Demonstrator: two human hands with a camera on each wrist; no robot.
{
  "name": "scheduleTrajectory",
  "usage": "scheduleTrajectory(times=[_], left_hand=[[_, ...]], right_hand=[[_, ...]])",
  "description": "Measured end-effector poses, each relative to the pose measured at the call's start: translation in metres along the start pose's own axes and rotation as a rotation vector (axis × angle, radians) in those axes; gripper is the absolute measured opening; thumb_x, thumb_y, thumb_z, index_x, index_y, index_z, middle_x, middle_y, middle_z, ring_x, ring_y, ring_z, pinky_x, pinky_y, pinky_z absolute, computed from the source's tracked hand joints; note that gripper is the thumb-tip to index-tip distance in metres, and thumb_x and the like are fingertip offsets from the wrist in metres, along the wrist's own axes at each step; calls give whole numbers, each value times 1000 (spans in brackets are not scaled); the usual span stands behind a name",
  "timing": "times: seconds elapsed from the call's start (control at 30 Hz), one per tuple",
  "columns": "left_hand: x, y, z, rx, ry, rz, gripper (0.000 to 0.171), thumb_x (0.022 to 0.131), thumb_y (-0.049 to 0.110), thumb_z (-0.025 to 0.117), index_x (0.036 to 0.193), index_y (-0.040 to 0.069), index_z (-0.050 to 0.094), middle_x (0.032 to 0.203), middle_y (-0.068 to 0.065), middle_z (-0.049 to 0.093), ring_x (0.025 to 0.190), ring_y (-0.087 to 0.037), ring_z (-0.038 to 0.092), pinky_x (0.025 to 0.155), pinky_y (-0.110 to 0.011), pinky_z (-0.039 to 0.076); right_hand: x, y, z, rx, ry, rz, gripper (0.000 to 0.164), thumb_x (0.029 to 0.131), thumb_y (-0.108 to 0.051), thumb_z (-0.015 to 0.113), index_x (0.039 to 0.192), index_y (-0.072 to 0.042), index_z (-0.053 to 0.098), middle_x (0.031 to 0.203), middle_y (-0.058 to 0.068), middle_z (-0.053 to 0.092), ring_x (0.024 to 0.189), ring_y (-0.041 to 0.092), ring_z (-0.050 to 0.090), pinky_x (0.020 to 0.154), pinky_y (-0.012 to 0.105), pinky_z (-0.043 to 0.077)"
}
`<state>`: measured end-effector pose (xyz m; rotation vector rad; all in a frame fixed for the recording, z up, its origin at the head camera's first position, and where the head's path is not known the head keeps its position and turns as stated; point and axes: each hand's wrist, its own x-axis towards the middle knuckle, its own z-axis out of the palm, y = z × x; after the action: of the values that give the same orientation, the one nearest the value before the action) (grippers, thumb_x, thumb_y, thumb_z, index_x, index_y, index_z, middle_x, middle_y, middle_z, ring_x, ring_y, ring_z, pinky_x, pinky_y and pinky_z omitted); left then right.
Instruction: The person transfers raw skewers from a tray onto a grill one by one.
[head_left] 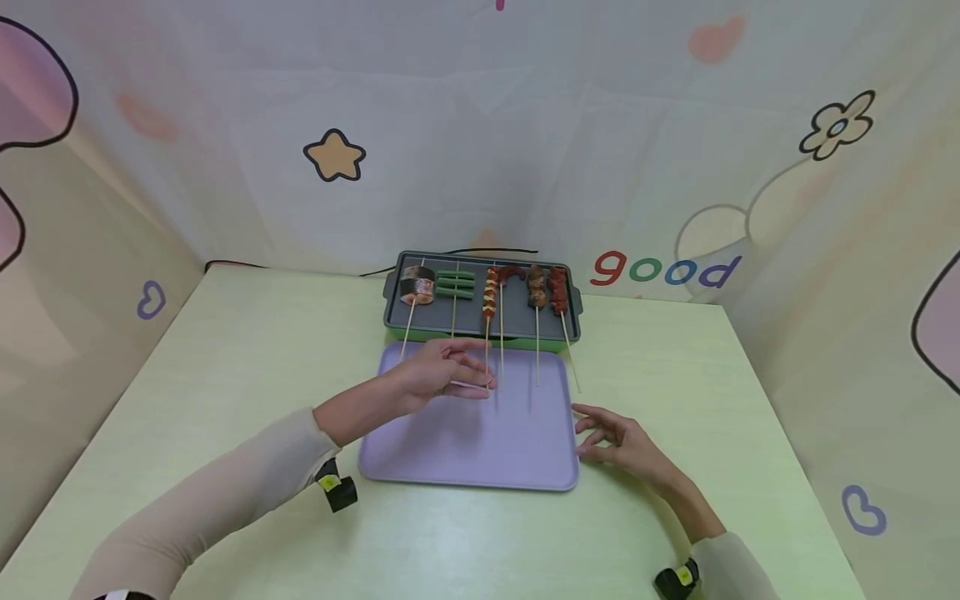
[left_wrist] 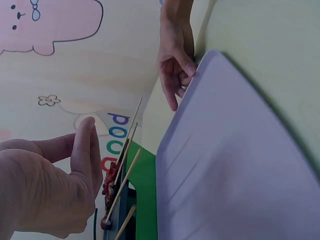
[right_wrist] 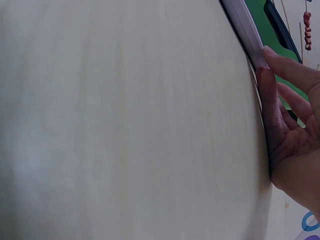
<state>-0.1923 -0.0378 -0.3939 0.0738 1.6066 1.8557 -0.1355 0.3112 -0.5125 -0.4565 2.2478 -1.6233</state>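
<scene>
A lilac tray point(head_left: 495, 454) lies flat on the table. My left hand point(head_left: 446, 375) is above its far part, fingers loosely extended beside the stick of a striped sausage skewer point(head_left: 490, 296). In the left wrist view, that hand point(left_wrist: 50, 185) shows no stick between its fingers. At the tray's right edge is my right hand point(head_left: 611, 437), fingertips against or very near the rim. The right wrist view shows that hand point(right_wrist: 297, 135) with bent, parted fingers by the tray side point(right_wrist: 242, 22). Behind stands a grill point(head_left: 472, 325) with several skewers across it.
The grill also bears a pink-and-black roll skewer point(head_left: 417, 285), a green vegetable skewer point(head_left: 455, 284) and reddish-brown meat skewers point(head_left: 558, 290). Their sticks jut over the tray's far edge. Behind the grill lies a black cord point(head_left: 495, 250) near the printed curtain point(head_left: 450, 167).
</scene>
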Motion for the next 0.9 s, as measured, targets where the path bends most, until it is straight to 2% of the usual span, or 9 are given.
scheduleTrajectory(times=[0.1,0.23,0.37,0.53,0.63,0.8,0.9], left_hand=[[10,2,-2,-12,5,-12,62,96,-11,59,154,1,39,98,-6,69,87,-13,73,88,-32,61],[18,2,-5,-24,13,-22,63,97,-12,57,155,-1,37,94,-5,69,84,-12,72,88,-31,61],[24,1,-6,-30,26,-30,64,97,-12,56,156,-3,34,92,-5,68,82,-12,72,86,-30,62],[25,0,-8,-9,29,-33,65,97,-12,56,156,-4,32,96,-7,67,83,-12,73,84,-29,62],[25,-1,-8,22,39,-21,64,96,-13,56,155,-6,33,100,-10,67,85,-14,73,84,-29,62],[27,-2,-9,76,79,-8,63,94,-14,58,153,-7,37,118,-30,67,86,-16,74,82,-30,63],[28,-4,-9,113,92,-5,62,94,-13,59,152,-7,38,128,-36,62,89,-18,75,81,-30,63]], right_hand=[[0,1,0,0,3,7,65,92,6,68,150,9,40,120,12,65,93,2,69,82,15,54],[0,1,1,-8,2,5,63,93,5,68,150,9,41,122,21,63,94,4,69,82,15,54],[0,0,1,-6,5,0,63,93,6,67,150,10,40,123,30,61,93,2,69,82,15,54],[-1,-1,1,1,0,-4,63,93,8,67,150,10,40,122,29,61,93,0,68,83,15,54],[-1,-1,1,5,-5,-16,63,92,8,67,149,11,40,121,26,62,93,0,68,83,15,54],[0,0,0,12,-9,-4,64,92,6,68,150,11,40,121,20,63,93,2,69,83,15,54],[1,-1,-1,12,-15,18,66,92,4,70,150,10,40,123,25,62,94,5,70,84,15,54]])
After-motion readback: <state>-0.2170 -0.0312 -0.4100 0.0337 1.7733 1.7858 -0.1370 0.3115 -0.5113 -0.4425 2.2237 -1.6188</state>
